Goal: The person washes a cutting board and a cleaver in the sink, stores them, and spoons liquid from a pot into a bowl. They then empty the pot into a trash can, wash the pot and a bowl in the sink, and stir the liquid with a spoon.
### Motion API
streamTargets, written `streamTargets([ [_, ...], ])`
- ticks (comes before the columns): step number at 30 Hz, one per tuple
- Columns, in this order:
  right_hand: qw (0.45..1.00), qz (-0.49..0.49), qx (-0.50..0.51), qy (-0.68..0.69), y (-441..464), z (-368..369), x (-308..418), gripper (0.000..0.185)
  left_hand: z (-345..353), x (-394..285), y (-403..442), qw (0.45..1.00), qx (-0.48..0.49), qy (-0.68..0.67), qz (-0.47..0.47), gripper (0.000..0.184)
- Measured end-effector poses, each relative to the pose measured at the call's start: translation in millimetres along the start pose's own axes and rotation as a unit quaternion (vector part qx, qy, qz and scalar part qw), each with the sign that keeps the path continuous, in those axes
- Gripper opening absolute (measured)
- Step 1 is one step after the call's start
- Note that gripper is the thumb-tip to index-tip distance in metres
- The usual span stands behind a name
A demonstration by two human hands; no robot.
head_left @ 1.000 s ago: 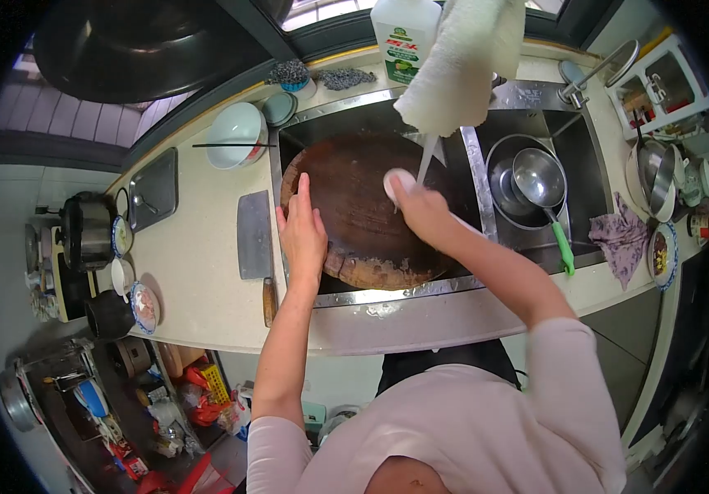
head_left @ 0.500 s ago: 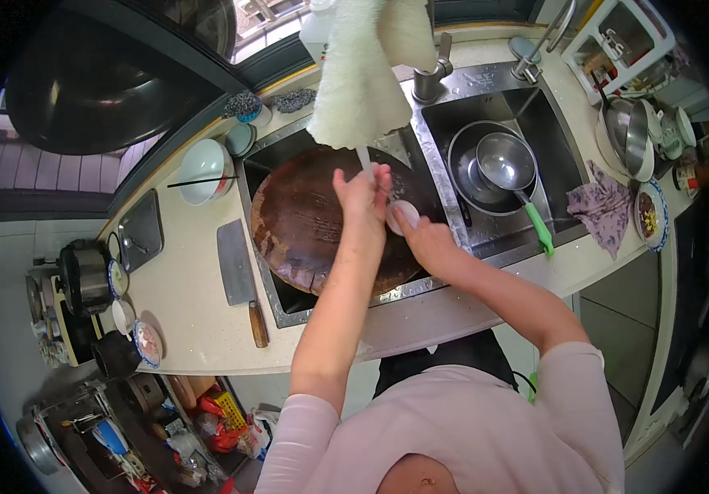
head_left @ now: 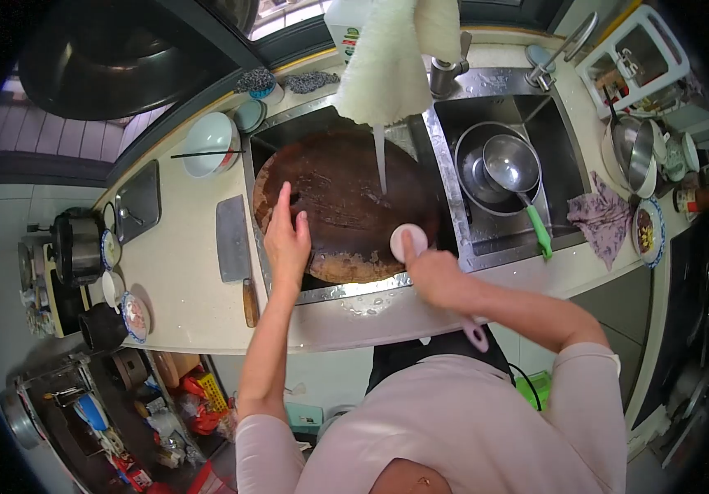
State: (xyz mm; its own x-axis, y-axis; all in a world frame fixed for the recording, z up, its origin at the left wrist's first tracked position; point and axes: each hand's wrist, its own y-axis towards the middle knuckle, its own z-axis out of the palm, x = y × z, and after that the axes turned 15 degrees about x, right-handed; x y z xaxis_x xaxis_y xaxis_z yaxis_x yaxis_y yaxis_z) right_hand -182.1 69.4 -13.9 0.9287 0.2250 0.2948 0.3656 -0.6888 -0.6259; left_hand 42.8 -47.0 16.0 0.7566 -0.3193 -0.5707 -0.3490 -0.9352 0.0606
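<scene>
A large, wet, round wooden chopping board (head_left: 346,193) rests over the left sink basin (head_left: 321,295). My left hand (head_left: 289,249) is at the board's left edge, fingers stretched out and holding nothing. My right hand (head_left: 437,276) grips a pale pink scrub brush (head_left: 475,336); its round white head is at the board's lower right, with the index finger laid on it. A thin stream of water (head_left: 380,160) falls onto the board from behind a fluffy white cloth (head_left: 387,70), which hides the spout.
A cleaver (head_left: 232,240) lies left of the sink, near a white bowl (head_left: 209,146) with dark chopsticks across it. In the right basin sit a metal bowl and a green-handled ladle (head_left: 513,165). A patterned rag (head_left: 599,216) lies on the right counter.
My left hand has moved from under the water to the board's left edge. My right hand with the brush has shifted slightly down and right; the board appears turned or shifted.
</scene>
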Motion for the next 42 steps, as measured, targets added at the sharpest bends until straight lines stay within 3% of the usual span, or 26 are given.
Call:
streamTargets([
  [3,0.999,0.035,-0.017,0.021,32.8,4.8,-3.0,0.063,10.3,14.1,-3.0,0.992,-0.078,-0.069,-0.069,0.042],
  [4,0.995,0.079,-0.059,0.029,57.6,7.0,-15.5,0.058,4.8,6.6,-2.7,0.987,-0.043,-0.090,-0.125,0.042],
  [7,0.973,0.174,-0.122,0.085,115.7,-16.7,-45.6,0.056,3.5,4.2,-1.7,0.997,-0.054,-0.007,-0.060,0.041],
  [9,0.972,0.196,-0.090,0.097,117.3,-11.2,-42.0,0.059,6.4,8.7,-2.1,0.996,-0.074,-0.007,-0.052,0.041],
  [13,0.989,0.111,0.066,0.071,30.8,-10.6,-35.1,0.062,3.4,8.9,-0.9,0.996,-0.074,0.002,-0.051,0.041],
  [15,0.987,0.114,0.107,0.048,15.5,-13.7,-23.1,0.061,5.5,7.3,-1.3,0.996,-0.069,-0.006,-0.061,0.041],
  [19,0.980,0.164,-0.068,0.090,116.0,-0.7,-72.9,0.057,5.4,12.2,-0.5,0.994,-0.078,-0.014,-0.073,0.041],
  [20,0.978,0.168,-0.071,0.104,134.5,-15.1,-87.9,0.058,6.7,13.5,-1.0,0.994,-0.085,-0.018,-0.067,0.041],
  [21,0.979,0.191,-0.073,0.017,148.2,-15.9,-87.7,0.059,8.6,15.4,-2.0,0.994,-0.091,-0.022,-0.062,0.040],
  [23,0.967,0.220,-0.111,0.066,143.6,-11.7,-80.6,0.061,7.1,19.4,-4.2,0.994,-0.085,-0.012,-0.063,0.040],
  [29,0.995,0.035,0.094,0.003,12.7,-26.9,0.8,0.064,6.4,15.1,-1.3,0.993,-0.080,-0.042,-0.070,0.043],
  [33,0.994,0.096,0.050,0.029,36.2,-22.4,-1.3,0.064,6.2,15.3,-1.1,0.994,-0.087,-0.026,-0.060,0.044],
  [37,0.981,0.165,-0.046,0.095,146.1,-21.6,-77.2,0.058,6.3,14.3,-2.1,0.994,-0.086,-0.029,-0.066,0.045],
  [40,0.980,0.179,-0.046,0.074,204.5,-8.6,-127.0,0.061,7.9,16.1,-3.9,0.992,-0.085,-0.044,-0.084,0.045],
  [42,0.973,0.189,-0.074,0.111,180.9,-25.5,-93.6,0.060,8.5,18.8,-4.6,0.992,-0.096,-0.038,-0.078,0.046],
])
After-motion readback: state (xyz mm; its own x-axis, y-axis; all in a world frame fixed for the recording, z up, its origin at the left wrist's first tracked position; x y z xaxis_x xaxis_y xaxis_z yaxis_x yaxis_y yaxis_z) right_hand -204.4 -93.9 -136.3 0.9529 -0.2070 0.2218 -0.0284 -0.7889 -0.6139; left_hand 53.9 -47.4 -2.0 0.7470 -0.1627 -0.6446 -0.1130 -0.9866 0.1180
